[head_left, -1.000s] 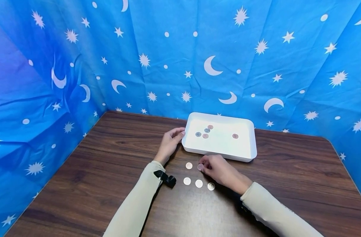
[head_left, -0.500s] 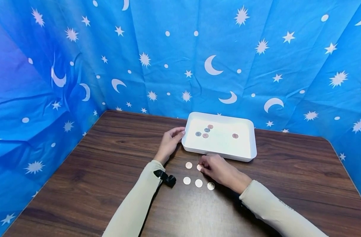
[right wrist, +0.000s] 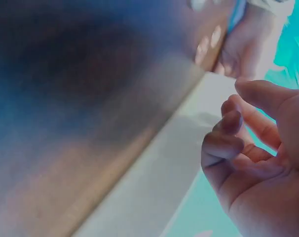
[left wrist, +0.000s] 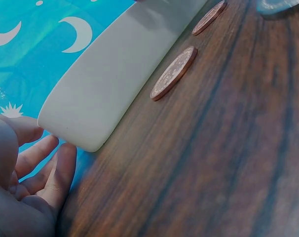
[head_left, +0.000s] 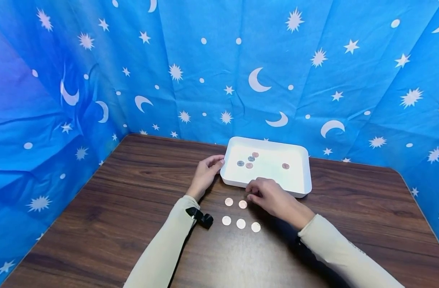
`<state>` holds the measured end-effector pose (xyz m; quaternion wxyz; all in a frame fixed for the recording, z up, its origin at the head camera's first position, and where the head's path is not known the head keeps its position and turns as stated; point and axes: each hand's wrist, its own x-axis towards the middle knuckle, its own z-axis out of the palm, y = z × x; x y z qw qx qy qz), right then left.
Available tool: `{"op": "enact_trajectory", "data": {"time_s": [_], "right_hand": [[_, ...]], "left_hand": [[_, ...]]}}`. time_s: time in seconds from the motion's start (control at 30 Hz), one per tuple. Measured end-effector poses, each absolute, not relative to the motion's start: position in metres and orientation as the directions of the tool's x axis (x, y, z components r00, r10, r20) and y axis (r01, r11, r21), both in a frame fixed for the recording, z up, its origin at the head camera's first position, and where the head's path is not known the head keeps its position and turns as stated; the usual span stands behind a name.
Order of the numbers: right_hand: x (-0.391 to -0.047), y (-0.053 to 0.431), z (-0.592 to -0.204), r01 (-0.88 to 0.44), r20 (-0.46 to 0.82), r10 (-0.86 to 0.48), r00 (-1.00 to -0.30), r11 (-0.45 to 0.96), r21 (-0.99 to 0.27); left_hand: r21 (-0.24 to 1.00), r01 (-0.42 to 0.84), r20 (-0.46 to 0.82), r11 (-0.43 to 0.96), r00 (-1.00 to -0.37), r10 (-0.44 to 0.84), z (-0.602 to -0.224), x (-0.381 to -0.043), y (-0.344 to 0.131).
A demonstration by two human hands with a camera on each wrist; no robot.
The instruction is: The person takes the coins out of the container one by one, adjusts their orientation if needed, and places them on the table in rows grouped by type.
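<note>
My left hand (head_left: 205,174) rests at the left end of a white tray (head_left: 302,182), its fingertips right at the outer wall and rim. In the left wrist view the thumb and fingers lie relaxed around the tray's corner (left wrist: 85,133). My right hand (head_left: 271,198) hovers in front of the tray's near wall, fingers loosely curled. Nothing shows between its thumb and fingers (right wrist: 228,121). Just left of it lies a copper coin (head_left: 242,204), with another copper coin (head_left: 229,202) beside that. Closer to me is a row of three shiny coins (head_left: 241,223).
Inside the tray, several copper and silver coins cluster at the left, and one copper coin (head_left: 285,166) lies apart at the right. The dark wooden table (head_left: 125,200) ends at a blue star-patterned cloth (head_left: 190,80) behind and at both sides.
My right hand has let go of the copper coin, which now lies on the table beside the other one. The hand has risen slightly toward the tray. The left hand has stayed in place.
</note>
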<state>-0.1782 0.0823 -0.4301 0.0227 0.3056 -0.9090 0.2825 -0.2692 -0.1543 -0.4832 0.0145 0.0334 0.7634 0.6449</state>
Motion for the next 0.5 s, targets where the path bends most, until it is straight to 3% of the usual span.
{"op": "enact_trajectory", "data": {"time_s": [0.27, 0.5], "right_hand": [[-0.203, 0.088, -0.413, -0.493, 0.188, -0.470, -0.863, 0.699, -0.517], [-0.234, 0.089, -0.412, -0.332, 0.090, -0.335, -0.938, 0.792, -0.513]], "left_hand": [[0.985, 0.037, 0.027, 0.166, -0.997, 0.066, -0.485, -0.271, -0.157], [0.985, 0.030, 0.018, 0.171, -0.997, 0.073, -0.486, -0.272, -0.157]]}}
